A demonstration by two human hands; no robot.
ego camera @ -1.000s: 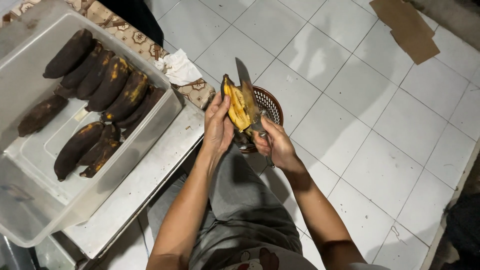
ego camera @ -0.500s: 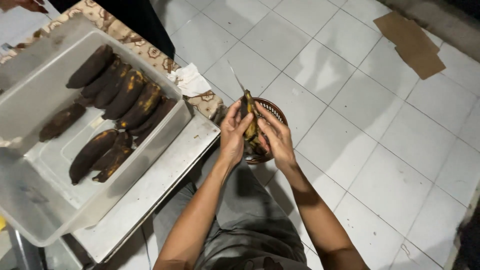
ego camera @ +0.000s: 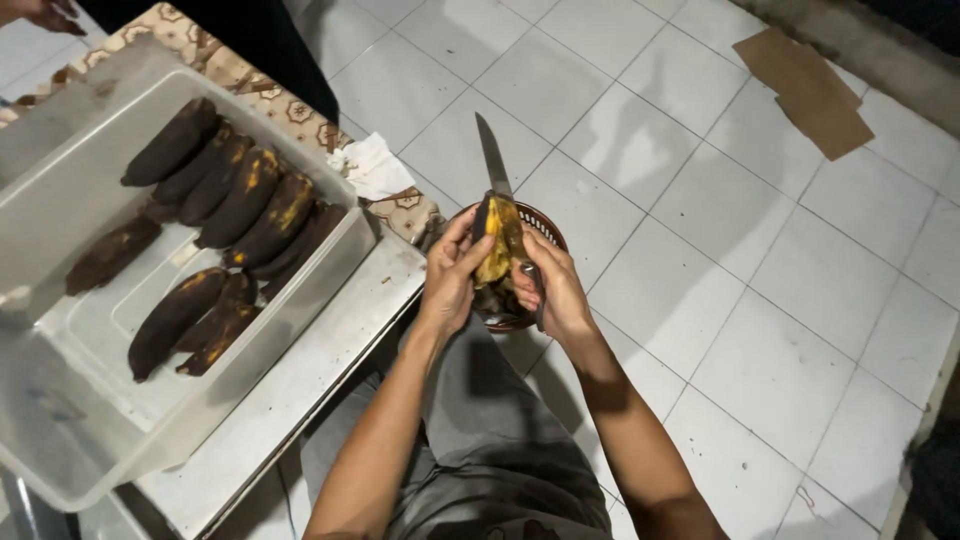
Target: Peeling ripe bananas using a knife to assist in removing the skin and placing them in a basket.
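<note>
Both hands on a blackened banana over a basket.
Left hand [ego camera: 450, 280] grips the banana [ego camera: 497, 240]; right hand [ego camera: 555, 290] clasps a knife [ego camera: 492, 155], blade pointing to 12 o'clock. Brown basket [ego camera: 550, 228] just beneath. Clear tub [ego camera: 330, 270] of dark bananas [ego camera: 240, 200] at 9 o'clock, on a metal table [ego camera: 300, 390].

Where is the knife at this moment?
In the head view the knife is near the centre, held in the right hand beside the banana, with its blade pointing up over the white floor tiles.
</note>
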